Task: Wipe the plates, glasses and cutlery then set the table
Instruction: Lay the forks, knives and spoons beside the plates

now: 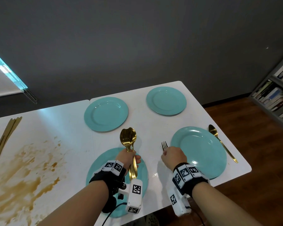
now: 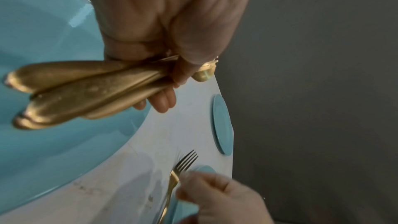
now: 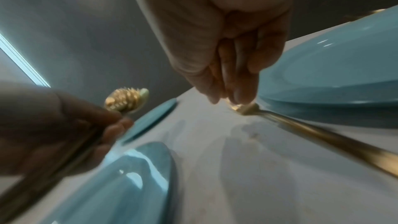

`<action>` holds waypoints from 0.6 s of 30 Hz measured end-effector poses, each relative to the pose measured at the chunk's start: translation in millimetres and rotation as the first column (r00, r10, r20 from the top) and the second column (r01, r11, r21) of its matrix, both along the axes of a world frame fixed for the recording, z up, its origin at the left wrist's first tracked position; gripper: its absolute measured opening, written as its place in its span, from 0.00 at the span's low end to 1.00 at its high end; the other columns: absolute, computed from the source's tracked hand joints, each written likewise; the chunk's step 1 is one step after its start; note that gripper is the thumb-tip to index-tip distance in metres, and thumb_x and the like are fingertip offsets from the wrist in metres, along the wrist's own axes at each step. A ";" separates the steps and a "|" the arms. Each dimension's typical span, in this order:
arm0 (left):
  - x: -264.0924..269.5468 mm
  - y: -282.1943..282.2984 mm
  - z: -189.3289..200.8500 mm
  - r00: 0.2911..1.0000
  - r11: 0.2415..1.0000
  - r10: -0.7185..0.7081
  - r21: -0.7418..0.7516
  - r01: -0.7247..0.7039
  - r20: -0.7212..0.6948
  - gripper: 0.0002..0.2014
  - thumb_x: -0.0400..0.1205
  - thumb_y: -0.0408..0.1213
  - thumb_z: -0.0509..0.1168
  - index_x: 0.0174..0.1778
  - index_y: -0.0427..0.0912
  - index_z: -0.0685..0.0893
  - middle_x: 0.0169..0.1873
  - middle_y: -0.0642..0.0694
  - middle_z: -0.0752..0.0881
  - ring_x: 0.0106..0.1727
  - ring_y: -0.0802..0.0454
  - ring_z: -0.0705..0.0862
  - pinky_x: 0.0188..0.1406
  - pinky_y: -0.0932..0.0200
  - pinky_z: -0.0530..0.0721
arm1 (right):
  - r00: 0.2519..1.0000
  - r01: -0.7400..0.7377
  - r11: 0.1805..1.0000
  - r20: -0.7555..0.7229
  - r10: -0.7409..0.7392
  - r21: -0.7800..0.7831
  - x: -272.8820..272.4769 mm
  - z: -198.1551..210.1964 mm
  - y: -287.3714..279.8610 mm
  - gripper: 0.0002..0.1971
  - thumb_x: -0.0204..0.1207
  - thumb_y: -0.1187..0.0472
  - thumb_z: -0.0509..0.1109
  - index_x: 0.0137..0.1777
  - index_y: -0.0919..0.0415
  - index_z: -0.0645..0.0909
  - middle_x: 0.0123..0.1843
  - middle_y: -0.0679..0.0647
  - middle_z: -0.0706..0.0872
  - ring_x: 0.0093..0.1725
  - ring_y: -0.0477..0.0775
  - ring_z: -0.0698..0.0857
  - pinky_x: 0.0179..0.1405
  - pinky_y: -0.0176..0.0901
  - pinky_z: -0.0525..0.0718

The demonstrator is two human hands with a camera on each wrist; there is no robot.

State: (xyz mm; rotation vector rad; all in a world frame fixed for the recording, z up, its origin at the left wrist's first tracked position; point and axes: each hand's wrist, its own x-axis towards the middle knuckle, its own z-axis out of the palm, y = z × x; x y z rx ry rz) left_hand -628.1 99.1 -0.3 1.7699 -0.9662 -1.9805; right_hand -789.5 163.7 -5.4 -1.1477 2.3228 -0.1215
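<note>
My left hand (image 1: 129, 158) grips a bundle of gold cutlery (image 1: 128, 137) by the handles, heads up, above the near-left teal plate (image 1: 103, 162). In the left wrist view the handles (image 2: 81, 91) fan out from the curled fingers (image 2: 163, 101). My right hand (image 1: 173, 156) pinches a gold fork (image 1: 164, 145) near its neck. The fork lies on the white table (image 1: 64, 128) just left of the near-right teal plate (image 1: 201, 149), tines pointing away. The right wrist view shows the fingertips (image 3: 234, 91) on the fork (image 3: 301, 125). A gold spoon (image 1: 219, 141) lies right of that plate.
Two more teal plates (image 1: 106, 114) (image 1: 166, 100) sit farther back. A brown smeared stain (image 1: 23, 168) covers the table's left part, with long gold utensils (image 1: 6, 137) beyond it. The table ends close on the right; a bookshelf (image 1: 274, 98) stands past it.
</note>
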 end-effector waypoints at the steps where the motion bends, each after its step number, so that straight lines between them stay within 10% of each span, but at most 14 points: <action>1: -0.8 1.0 1.7 1.000 1.000 -0.005 0.004 0.005 -0.007 0.07 0.87 0.29 0.54 0.44 0.38 0.73 0.31 0.40 0.80 0.29 0.48 0.78 0.31 0.55 0.77 | 0.998 -0.016 0.999 0.060 0.018 -0.041 2.6 2.8 -4.8 0.13 0.77 0.57 0.64 0.57 0.56 0.86 0.57 0.54 0.88 0.58 0.57 0.85 0.54 0.42 0.82; 6: -4.8 6.3 12.9 0.998 0.999 -0.042 -0.008 0.042 -0.051 0.07 0.87 0.30 0.54 0.45 0.36 0.75 0.30 0.39 0.81 0.28 0.49 0.78 0.30 0.57 0.79 | 0.918 -0.041 0.991 0.386 0.088 -0.128 24.1 23.3 -21.8 0.13 0.78 0.51 0.66 0.53 0.57 0.87 0.46 0.54 0.90 0.38 0.51 0.86 0.43 0.42 0.84; 18: 40.8 1.8 36.5 0.965 0.968 -0.251 -0.026 0.250 -0.079 0.10 0.87 0.31 0.52 0.51 0.35 0.80 0.33 0.41 0.85 0.31 0.50 0.84 0.31 0.58 0.82 | 0.823 0.047 0.998 0.567 -0.016 -0.040 70.5 42.4 -40.2 0.05 0.73 0.60 0.71 0.36 0.55 0.84 0.39 0.53 0.85 0.35 0.49 0.82 0.32 0.37 0.77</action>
